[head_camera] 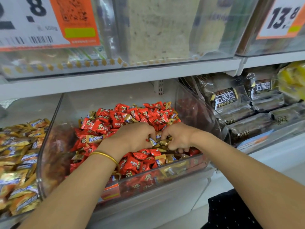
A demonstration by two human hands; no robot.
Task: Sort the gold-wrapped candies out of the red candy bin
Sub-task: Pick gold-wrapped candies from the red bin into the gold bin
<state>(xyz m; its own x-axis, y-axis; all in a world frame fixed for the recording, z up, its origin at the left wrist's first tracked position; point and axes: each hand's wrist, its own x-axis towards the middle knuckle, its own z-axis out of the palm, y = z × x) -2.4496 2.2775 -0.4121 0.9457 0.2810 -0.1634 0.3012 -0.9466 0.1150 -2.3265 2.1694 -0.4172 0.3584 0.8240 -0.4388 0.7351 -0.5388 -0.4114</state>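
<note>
Your left hand [132, 138] and right hand [178, 138] met knuckle to knuckle in the middle of the red candy bin [148, 180], both with fingers curled around a small clump of gold-wrapped candies [159, 141] gathered between them. Red candies [115, 119] were heaped behind and in front of your hands, and your wrists covered part of the pile. More gold wrappers lay loose among the reds, one [96, 138] left of your left hand and one [160, 160] near the front wall. A gold bangle [105, 157] sat on your left wrist. A neighbouring bin of gold candies [18, 162] stood just to the left, dark bread packs [231, 100] to the right, and a shelf edge [115, 76] with price tags [41, 22] hung overhead.
</note>
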